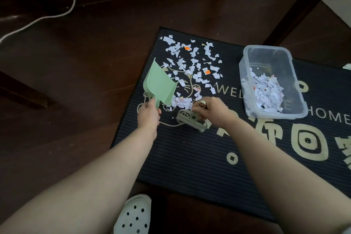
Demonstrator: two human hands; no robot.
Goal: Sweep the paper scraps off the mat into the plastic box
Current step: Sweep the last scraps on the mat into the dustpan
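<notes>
Holding the dustpan [159,83] tipped up like that, with its hollow turned toward the plastic box [275,62]: is that on purpose?

— I'd judge so. The left hand [149,114] has its grip closed round the short handle, so the pan stands as a wall. A small heap [182,102] is bunched against the pan's edge on the box side. (Which edge actually meets the mat [209,157] I cannot tell.)

— And the other hand?

— The right hand [210,112] sits between the pan and the box. Its grip is curled over a little brush [191,120], which is low on the mat just beside that heap. From there the brush can push paper away from the box and into the pan.

— Where are the paper scraps [191,62] themselves?

— Mostly loose on the mat, well apart from the box on its dustpan side. They fan out beyond the heap, with a couple of orange bits among the white. A good load already lies inside the box.

— Why keep the box on the mat?

— My guess is a short carry. It stands near the right hand with its mouth open upward, so a full pan only has to cross toward it and tip.

— So how far along?

— Partway, I'd say. Plenty is left outside the box.
</notes>
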